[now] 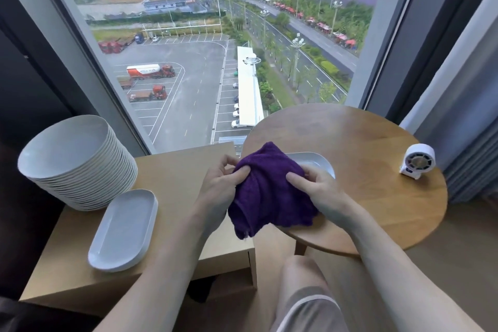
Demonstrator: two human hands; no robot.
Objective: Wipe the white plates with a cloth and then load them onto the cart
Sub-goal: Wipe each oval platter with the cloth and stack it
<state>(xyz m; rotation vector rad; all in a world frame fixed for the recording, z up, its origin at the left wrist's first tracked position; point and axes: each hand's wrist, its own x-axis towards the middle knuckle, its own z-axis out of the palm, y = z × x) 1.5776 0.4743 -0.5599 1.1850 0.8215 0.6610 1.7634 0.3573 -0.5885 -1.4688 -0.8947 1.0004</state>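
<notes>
White oval ceramic plate [319,163] lies on the round light-wood table [363,140], near its left edge; only its far right end shows, the rest being hidden behind the purple terry cloth [269,197]; whether the cloth touches the plate cannot be told. Both hands grip the cloth, which is bunched between them; the left hand [218,188] pinches its upper left edge with thumb and curled fingers; the right hand [318,193] holds its right side, thumb laid on top, the other fingers out of sight beneath; the lower folds of the cloth hang past the table's edge.

To the left, close beside the table, stands a low light-wood stand [177,172]; on its far left corner sits a tall stack of round white plates [78,164], too many to count surely; just in front of the stack lies a 2nd white oval plate [124,229], its near end reaching the stand's front edge. On the table's right side, well apart from the plate, stands a small white fan [417,160]. Behind the furniture a tall window [202,62] looks down on a car park with lorries; a grey curtain [466,143] hangs at the right; the person's bare knee [301,275] shows below the table.
</notes>
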